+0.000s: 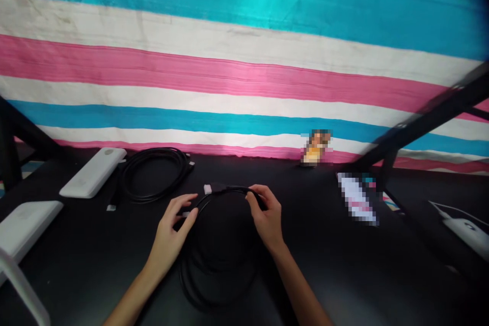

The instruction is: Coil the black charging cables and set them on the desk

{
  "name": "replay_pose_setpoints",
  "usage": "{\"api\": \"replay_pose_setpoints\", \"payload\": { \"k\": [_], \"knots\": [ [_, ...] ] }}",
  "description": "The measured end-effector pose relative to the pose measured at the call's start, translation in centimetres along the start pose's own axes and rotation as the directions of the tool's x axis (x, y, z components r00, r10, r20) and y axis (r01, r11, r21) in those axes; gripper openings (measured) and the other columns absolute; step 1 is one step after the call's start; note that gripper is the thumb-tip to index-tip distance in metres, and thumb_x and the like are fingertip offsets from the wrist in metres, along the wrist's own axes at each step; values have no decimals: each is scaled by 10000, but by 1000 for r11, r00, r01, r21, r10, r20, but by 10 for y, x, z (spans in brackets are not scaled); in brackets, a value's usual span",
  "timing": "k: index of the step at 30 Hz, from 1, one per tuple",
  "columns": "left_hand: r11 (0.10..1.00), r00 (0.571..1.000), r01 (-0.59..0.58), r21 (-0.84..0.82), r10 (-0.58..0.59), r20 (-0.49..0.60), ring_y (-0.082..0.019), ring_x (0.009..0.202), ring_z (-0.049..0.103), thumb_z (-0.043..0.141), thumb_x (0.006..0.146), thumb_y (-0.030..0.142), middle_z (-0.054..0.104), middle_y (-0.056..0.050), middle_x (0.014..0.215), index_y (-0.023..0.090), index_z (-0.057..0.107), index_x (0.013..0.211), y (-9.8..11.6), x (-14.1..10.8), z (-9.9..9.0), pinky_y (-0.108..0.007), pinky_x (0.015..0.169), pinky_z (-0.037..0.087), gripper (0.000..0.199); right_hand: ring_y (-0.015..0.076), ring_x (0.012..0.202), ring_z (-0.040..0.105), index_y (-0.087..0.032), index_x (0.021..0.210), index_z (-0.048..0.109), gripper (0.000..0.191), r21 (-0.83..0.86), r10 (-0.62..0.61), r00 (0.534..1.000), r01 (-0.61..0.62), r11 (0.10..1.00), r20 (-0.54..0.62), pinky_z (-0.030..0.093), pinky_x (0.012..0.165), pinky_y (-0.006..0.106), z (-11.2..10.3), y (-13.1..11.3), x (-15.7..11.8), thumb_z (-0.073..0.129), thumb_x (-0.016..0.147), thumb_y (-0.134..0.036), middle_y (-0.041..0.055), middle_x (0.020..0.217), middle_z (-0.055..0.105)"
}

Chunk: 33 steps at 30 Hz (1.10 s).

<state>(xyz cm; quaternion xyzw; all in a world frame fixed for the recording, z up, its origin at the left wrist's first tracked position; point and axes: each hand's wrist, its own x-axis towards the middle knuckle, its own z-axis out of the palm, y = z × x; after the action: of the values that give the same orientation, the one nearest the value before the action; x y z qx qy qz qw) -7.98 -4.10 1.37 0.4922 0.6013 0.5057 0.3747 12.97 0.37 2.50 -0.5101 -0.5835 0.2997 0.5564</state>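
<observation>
The black cable (237, 189) lay in a loose coil at the lower centre of the frame, between the two forearms, on the dark counter (362, 270). Its upper end rose to the middle, where the plug (217, 188) sat between the two hands. The plug's long axis ran nearly level across the frame, its pale tip facing left and its black body joining the cable, which led right into the right hand (269, 219).

The fingers of that hand were pinched on the cable. The left hand (171, 226) was the nearer to the plug, just below and left of the pale tip. Its thumb and forefinger stood apart, and another plug end (186, 214) showed in the gap; whether the fingers gripped it, I could not tell.

Well left of centre, beyond the left hand, a second coil (147, 197) lay just beside a white block (93, 173). Another white block (30, 219) was at the left edge. Striped sheeting (229, 71) filled the upper frame.
</observation>
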Motion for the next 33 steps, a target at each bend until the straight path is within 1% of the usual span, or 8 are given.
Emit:
{"api": "replay_pose_setpoints", "payload": {
  "k": [5,10,13,15,17,22,28,33],
  "knots": [
    [991,992,107,-78,-101,72,-244,991,547,640,671,551,505,-72,1153,206,658,952,3,3,1,-190,419,504,445,56,414,436,-196,888,523,215,243,182,974,-146,959,-133,327,372,173,2,4,3,574,822,-394,-23,661,588],
    [972,968,211,-107,-192,161,-240,844,612,712,564,564,499,-104,1180,170,665,911,2,7,2,-229,326,481,527,43,352,427,-208,922,448,268,329,212,959,-142,933,-188,302,325,152,-3,4,9,538,839,-446,-19,676,633],
    [945,914,323,-54,-296,278,-105,405,487,646,600,625,615,-71,737,135,649,954,0,7,3,-170,256,301,603,63,360,480,-207,934,432,281,283,191,963,-133,950,-189,300,303,147,-4,6,9,498,857,-469,-5,684,654],
    [936,888,351,-3,-332,320,-65,272,318,582,631,672,465,20,411,112,643,967,0,7,5,-149,267,188,655,66,350,480,-207,935,426,285,272,179,965,-123,954,-191,308,295,148,-4,7,9,477,865,-479,-7,676,657],
    [954,913,300,-2,-287,289,-58,253,256,564,629,700,343,60,314,102,651,934,1,7,5,-153,295,143,677,65,338,470,-209,933,424,281,273,166,966,-108,956,-198,317,292,150,-5,7,9,461,872,-480,-15,662,654],
    [994,993,86,-60,-81,88,-47,339,288,555,716,626,340,59,341,124,683,836,7,9,-7,-165,394,242,532,71,339,481,-206,892,445,272,245,121,975,-74,967,-184,345,311,156,-12,6,14,417,889,-477,-33,587,620],
    [993,987,-32,-112,14,-161,-89,399,370,542,754,574,369,44,404,166,683,806,15,16,-28,-204,420,321,435,78,310,462,-209,861,465,337,190,136,966,-95,977,-221,352,310,162,-24,16,25,402,862,-539,-57,497,562],
    [995,988,-82,-61,73,-136,-72,424,372,558,754,547,365,50,414,161,685,851,17,17,-29,-194,486,377,418,80,330,460,-204,878,483,356,195,157,970,-120,973,-187,359,324,167,-25,25,28,391,856,-546,-47,515,563]
  ]
}}
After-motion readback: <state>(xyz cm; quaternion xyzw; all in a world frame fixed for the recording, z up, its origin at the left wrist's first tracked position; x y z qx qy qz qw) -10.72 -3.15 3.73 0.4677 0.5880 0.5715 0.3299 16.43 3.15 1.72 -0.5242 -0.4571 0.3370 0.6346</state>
